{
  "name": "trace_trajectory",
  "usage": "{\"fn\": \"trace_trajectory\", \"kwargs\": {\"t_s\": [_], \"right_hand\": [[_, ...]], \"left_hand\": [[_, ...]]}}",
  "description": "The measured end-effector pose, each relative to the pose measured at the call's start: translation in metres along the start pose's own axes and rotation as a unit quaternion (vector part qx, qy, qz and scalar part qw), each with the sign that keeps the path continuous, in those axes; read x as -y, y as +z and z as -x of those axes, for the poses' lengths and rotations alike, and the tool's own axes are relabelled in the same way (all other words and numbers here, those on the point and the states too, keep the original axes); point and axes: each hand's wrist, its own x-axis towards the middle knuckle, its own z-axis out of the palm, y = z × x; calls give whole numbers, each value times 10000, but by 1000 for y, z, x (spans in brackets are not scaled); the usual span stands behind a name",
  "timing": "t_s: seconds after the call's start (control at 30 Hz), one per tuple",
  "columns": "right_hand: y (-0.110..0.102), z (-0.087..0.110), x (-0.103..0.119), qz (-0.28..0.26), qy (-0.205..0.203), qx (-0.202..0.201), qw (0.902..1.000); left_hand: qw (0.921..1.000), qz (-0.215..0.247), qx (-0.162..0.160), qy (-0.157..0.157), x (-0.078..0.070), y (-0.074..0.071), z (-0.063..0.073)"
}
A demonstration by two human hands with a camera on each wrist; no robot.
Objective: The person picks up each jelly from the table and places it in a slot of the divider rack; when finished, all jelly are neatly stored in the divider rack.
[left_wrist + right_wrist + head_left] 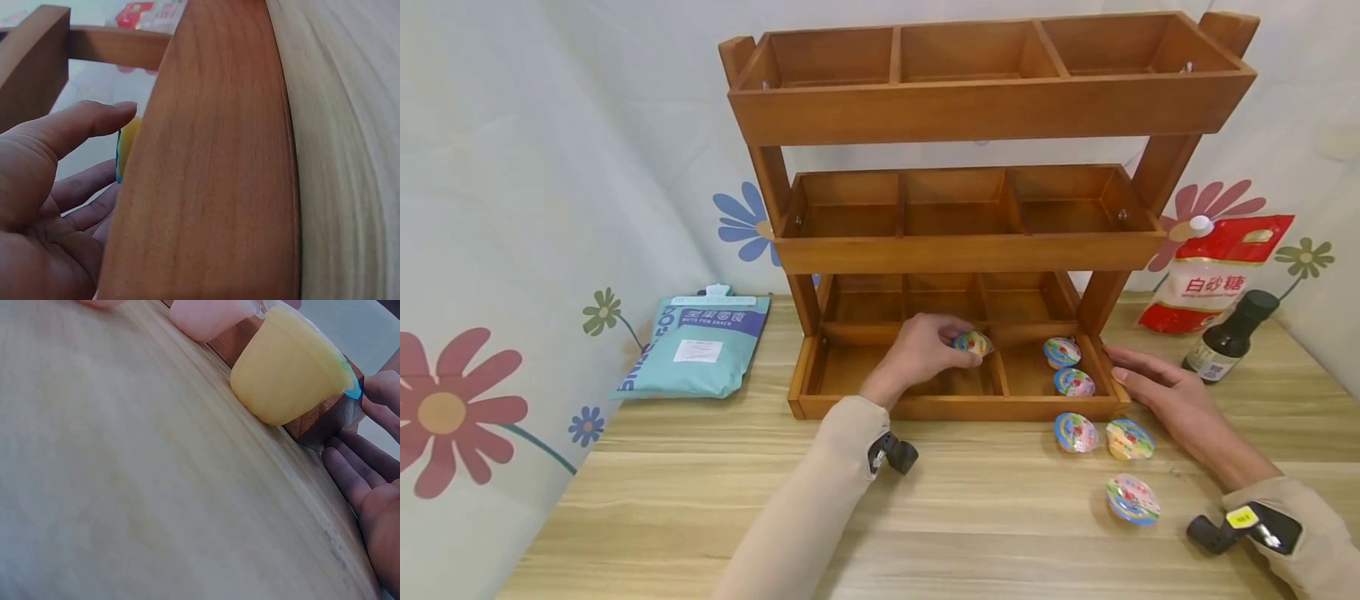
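Observation:
My left hand (pixel 927 348) pinches a yellow jelly cup (pixel 973 343) between thumb and fingers, over the middle front compartment of the rack's bottom tray. In the left wrist view the tray's front board partly hides that cup (pixel 129 145). Two jelly cups, one (pixel 1062 352) behind the other (pixel 1074 382), lie in the right front compartment. My right hand (pixel 1172 396) rests with extended fingers against the right end of the wooden rack (pixel 958 408). Beside it on the table are a yellow jelly cup (pixel 1129 439) and two pink ones, one (pixel 1076 432) by the tray, another (pixel 1132 499) nearer me.
The rack's upper tray (pixel 992 117) and middle tray (pixel 970 254) overhang the bottom one. At right stand a dark bottle (pixel 1230 337) and a red and white sugar pouch (pixel 1213 275). A teal snack bag (pixel 700 346) lies left of the rack.

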Motion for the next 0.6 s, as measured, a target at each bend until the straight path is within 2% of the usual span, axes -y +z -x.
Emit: {"fn": "trace_trajectory", "kwargs": {"t_s": [0.3, 0.6], "right_hand": [[0, -1, 1, -17, -145, 7, 9999], [0, -2, -1, -8, -138, -2, 9999]], "left_hand": [[9990, -374, -251, 40, 4, 2, -9], [9989, -363, -252, -164, 9, 7, -11]]}}
